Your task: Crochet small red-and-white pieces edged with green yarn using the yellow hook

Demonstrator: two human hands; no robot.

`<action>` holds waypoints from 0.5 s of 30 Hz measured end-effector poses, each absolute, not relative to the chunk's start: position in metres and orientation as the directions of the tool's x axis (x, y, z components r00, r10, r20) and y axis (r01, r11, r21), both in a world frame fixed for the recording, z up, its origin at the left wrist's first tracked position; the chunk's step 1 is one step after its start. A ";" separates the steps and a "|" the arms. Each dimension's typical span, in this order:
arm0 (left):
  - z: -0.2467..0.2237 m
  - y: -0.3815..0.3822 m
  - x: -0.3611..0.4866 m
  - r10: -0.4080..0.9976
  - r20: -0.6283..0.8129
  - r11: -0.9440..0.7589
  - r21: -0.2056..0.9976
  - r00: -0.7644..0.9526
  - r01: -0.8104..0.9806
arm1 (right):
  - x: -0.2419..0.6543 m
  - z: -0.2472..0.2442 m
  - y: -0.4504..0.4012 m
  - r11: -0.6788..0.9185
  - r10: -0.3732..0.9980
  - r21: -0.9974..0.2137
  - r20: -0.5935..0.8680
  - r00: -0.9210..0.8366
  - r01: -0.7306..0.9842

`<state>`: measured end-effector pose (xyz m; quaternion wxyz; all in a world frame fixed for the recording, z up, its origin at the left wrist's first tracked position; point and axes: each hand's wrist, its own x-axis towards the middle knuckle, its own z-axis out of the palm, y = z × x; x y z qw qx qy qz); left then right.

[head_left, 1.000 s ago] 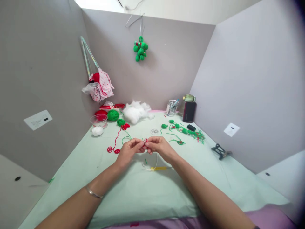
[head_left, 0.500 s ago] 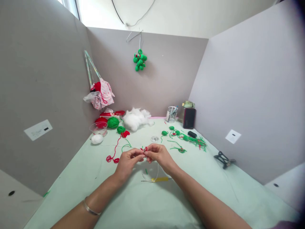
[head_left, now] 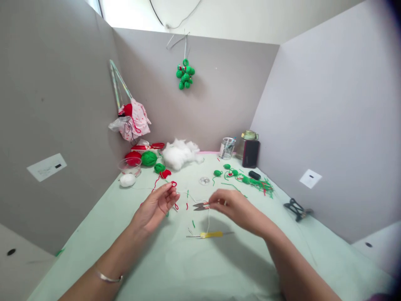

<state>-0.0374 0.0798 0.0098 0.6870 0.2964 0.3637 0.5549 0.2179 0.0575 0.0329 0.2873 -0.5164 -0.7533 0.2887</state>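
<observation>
Between its thumb and index fingertips, my left hand [head_left: 156, 207] pinches a small red yarn loop [head_left: 174, 184]; its other fingers are loosely curled. To the right, my right hand [head_left: 233, 209] is closed on the handle end of small thread scissors [head_left: 201, 206], whose blades point left and stand apart. The two hands are separate. Short red [head_left: 187, 206] and green yarn snippets [head_left: 193, 224] lie on the cloth between them. Below the scissors rests a yellow-handled crochet hook [head_left: 211, 235], with white thread near it.
White stuffing [head_left: 181, 154], a green yarn ball [head_left: 149, 158] and a clear bowl [head_left: 129, 166] stand at the back left. Small green balls [head_left: 217, 173], a cup of pens [head_left: 227, 148] and a dark box [head_left: 251, 154] are at the back right. A black stand [head_left: 297, 209] sits far right.
My hands have moved apart. The left went left and up with the red loop; the right moved right and now holds the scissors. The view has shifted slightly.
</observation>
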 end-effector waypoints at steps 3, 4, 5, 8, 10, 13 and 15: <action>0.017 0.065 -0.043 0.974 -0.196 0.223 0.754 0.112 -0.618 | 0.227 0.028 0.030 0.421 0.896 -0.273 -0.026 -0.444 0.865; 0.017 0.059 -0.042 0.971 -0.207 0.233 0.733 0.117 -0.639 | 0.228 0.022 0.023 0.432 0.890 -0.154 -0.087 -0.448 0.888; 0.016 0.054 -0.041 0.968 -0.215 0.244 0.711 0.126 -0.659 | 0.228 0.015 0.018 0.447 0.881 -0.066 -0.142 -0.452 0.892; 0.009 0.040 -0.035 0.959 -0.224 0.279 0.665 0.172 -0.693 | 0.227 -0.003 0.013 0.529 0.836 0.039 -0.193 -0.513 0.848; 0.005 0.034 -0.031 0.954 -0.229 0.299 0.654 0.195 -0.695 | 0.224 -0.006 0.014 0.561 0.818 0.063 -0.193 -0.542 0.825; 0.001 0.030 -0.028 0.947 -0.237 0.321 0.635 0.218 -0.703 | 0.215 0.001 0.020 0.552 0.819 0.093 -0.243 -0.519 0.828; 0.000 0.028 -0.029 0.943 -0.244 0.331 0.622 0.226 -0.710 | 0.206 0.006 0.024 0.549 0.819 0.103 -0.265 -0.509 0.830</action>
